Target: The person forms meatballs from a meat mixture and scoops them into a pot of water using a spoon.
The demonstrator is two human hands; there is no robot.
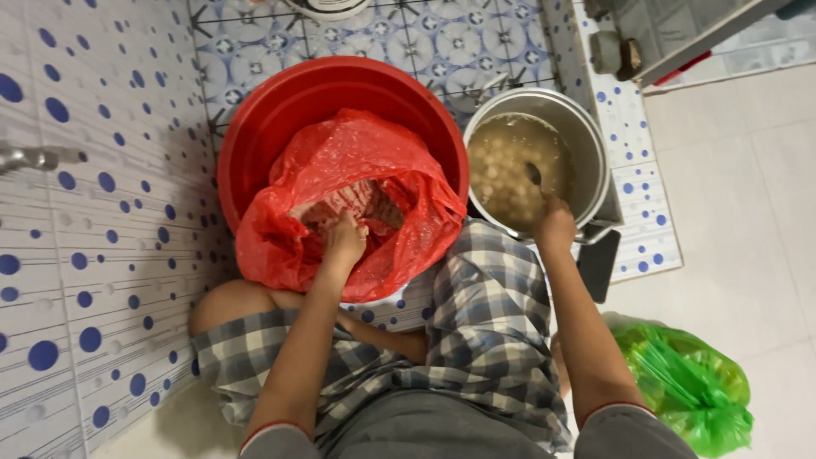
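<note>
**Hands at the red bag and the steel pot**

Nearest, lower right: crumpled green plastic bag (687, 384) on pale floor, beside grey-checked shorts (486, 340). Farther up, left hand (344, 240) plunged into mouth of crinkled red plastic bag (340, 200), fingers curled down onto pale contents, possibly meat; grip itself hidden, hard to tell. Right hand (554, 225) closed around handle of metal spoon (534, 175), bowl dipping into cloudy brown liquid with pale round lumps inside round stainless-steel pot (586, 136). Red bag seated in round red plastic basin (280, 110), just beside pot, rims nearly touching. Beyond, patterned blue-and-white floor tiles (442, 42). At left, metal tap (34, 157) against blue-dotted white wall tiles.
</note>
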